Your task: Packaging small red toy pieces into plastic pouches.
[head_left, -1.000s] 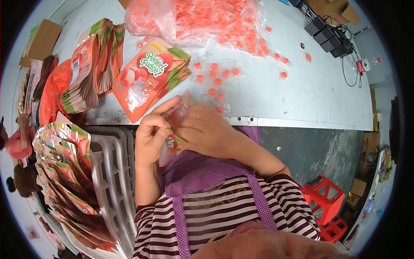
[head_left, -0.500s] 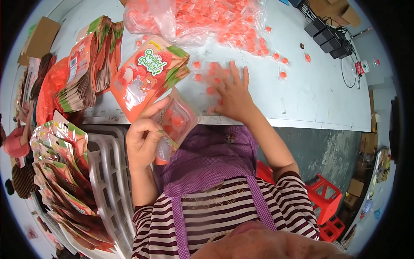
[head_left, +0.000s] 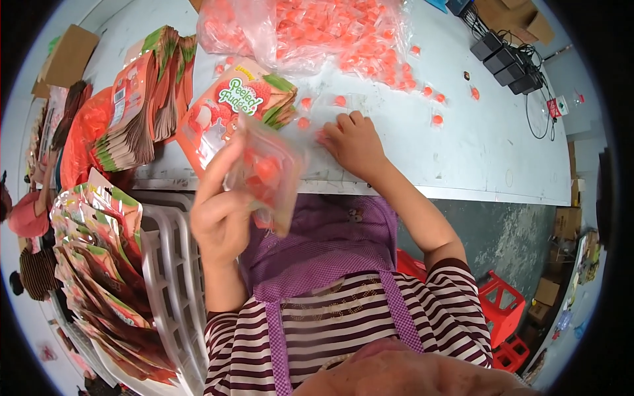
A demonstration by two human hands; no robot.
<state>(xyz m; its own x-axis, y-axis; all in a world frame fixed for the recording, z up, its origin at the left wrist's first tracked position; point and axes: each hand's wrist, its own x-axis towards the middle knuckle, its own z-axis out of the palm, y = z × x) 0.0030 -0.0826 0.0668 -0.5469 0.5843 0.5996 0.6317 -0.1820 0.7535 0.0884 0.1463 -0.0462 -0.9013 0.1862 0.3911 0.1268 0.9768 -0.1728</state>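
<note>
My left hand [head_left: 221, 214] grips a stand-up pouch [head_left: 269, 181] by its side, raised in front of the table edge. Through the pouch's clear face, several round red candies show inside. On the tabletop, my right hand [head_left: 356, 144] has its fingers curled in, with a bit of red at the fingertips that looks like wrapped candies; the palm side is hidden. Just beyond it lie a few loose red candies in clear wrappers [head_left: 339, 101]. A stack of flat printed pouches [head_left: 218, 109] rests behind my left hand.
A big clear bag of wrapped red candies [head_left: 330, 33] lies at the back. More bundled pouches [head_left: 132, 105] stand at the left, above a grey plastic crate [head_left: 162, 264] with filled-looking pouches [head_left: 99, 264]. Black adapters with cables [head_left: 505, 63] sit back right; a red stool [head_left: 498, 307] stands on the floor.
My right hand's spread fingers have curled in, and fewer loose candies lie near it. My left hand has raised and tilted the pouch more upright.
</note>
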